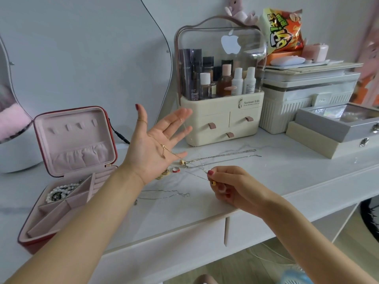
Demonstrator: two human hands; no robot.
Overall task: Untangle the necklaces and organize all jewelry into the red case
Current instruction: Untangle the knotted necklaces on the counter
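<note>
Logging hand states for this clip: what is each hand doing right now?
Left hand: open, palm up, gold chain draped over it.
Right hand: pinching a thin silver chain.

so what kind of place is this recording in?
Most likely a dressing table in a bedroom. A clear-lidded cosmetics organizer full of bottles stands at the back of the white tabletop, a curvy mirror leans behind the open red case, and a plush toy sits up top.

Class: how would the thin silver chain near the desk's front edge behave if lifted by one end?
The silver chain lies in loose curves, so it is probably floppy and would dangle. It looks fine, so likely light and prone to snag.
</note>
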